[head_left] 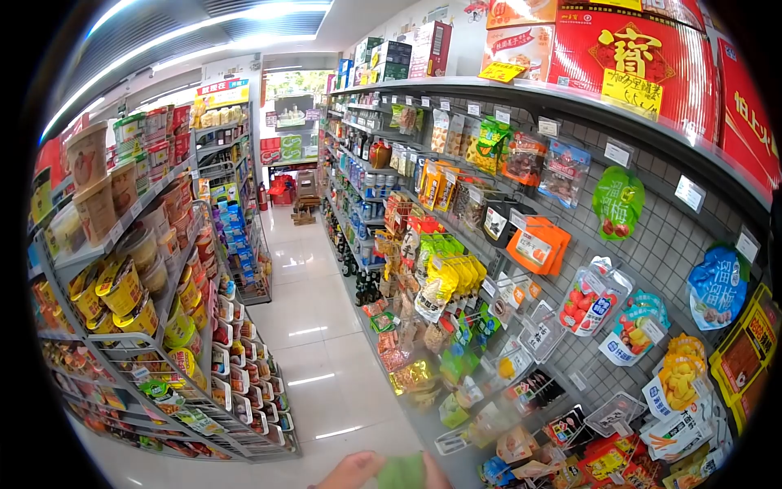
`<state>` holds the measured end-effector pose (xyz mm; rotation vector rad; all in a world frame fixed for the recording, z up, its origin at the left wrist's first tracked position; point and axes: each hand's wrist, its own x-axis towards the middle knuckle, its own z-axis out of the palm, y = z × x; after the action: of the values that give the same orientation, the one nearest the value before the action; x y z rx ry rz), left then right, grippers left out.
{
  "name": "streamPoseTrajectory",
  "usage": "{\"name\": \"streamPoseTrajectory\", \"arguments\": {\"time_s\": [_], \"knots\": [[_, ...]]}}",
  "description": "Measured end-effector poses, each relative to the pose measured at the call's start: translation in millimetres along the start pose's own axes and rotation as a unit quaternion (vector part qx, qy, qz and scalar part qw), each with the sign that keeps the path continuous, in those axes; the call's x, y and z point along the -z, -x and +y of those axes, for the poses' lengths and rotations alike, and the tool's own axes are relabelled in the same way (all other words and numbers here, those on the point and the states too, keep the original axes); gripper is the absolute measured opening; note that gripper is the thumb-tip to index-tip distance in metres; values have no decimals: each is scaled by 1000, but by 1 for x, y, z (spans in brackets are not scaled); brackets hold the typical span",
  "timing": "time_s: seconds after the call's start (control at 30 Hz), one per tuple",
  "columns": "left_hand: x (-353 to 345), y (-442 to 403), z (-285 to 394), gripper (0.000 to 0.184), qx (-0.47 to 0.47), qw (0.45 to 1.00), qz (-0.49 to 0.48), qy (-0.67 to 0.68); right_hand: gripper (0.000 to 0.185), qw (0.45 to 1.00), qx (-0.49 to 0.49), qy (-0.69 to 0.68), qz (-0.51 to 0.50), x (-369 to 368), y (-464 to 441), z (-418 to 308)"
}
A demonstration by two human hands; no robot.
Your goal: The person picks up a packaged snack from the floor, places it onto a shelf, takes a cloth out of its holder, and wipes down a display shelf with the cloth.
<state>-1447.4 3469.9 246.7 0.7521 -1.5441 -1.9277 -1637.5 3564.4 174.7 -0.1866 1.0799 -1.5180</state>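
The blurry green thing (401, 471) was held at its sides by the left grip (354, 470) and the right grip (437, 473), over the shiny floor (334, 359), and could have been dropped if either was loosened.

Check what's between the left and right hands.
A blurred green item, held between the left hand and right hand; the head view shows it.
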Motion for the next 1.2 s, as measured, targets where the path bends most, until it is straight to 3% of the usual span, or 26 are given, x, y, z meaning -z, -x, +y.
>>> {"name": "streamPoseTrajectory", "arguments": {"time_s": [0.17, 0.23, 0.47, 0.63, 0.77, 1.2], "knots": [[-1, 1, -1, 26, 31, 999, -19, -8, 39, 999, 39, 22, 11, 2, -4, 4], [3, 0, -15, 27, -11, 999, -21, -34, 38, 997, -17, -49, -64, 16, -13, 12], [-1, 1, -5, 24, -7, 999, -34, 37, 39, 999, 28, 7, -18, 5, -8, 3], [-7, 6, 17, 20, 4, 997, -56, 60, 42, 998, -21, -56, -32, -4, 4, -6], [-8, 6, 23, 19, 16, 997, -50, 48, 43, 999, -23, -33, -18, -2, 3, -5], [-1, 9, 12, 27, 12, 999, -35, 32, 48, 994, -76, -73, -20, -12, 11, -6]]}}
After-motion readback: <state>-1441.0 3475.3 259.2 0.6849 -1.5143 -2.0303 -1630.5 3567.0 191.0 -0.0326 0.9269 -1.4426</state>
